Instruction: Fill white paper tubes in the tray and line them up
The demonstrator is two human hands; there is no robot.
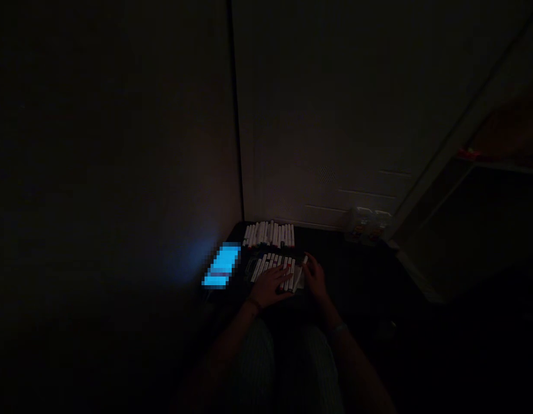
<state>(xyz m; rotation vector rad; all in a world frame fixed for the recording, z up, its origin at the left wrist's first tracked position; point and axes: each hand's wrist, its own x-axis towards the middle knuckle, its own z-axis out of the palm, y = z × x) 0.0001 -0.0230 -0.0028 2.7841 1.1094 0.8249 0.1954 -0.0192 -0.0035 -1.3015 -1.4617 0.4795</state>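
The room is very dark. Two rows of white marker pens lie on a dark surface in front of me: a far row point(269, 234) and a near row point(275, 268). My left hand point(272, 286) lies flat over the near row with its fingers stretched out. My right hand point(314, 277) is pinched on one white marker point(301, 270) at the right end of that row.
A glowing blue screen point(222, 265) lies left of the markers. A pale wall and door panel point(318, 115) rise behind them. A clear container point(367, 224) stands at the back right beside a slanted frame point(447, 149). My knees point(287, 362) are below.
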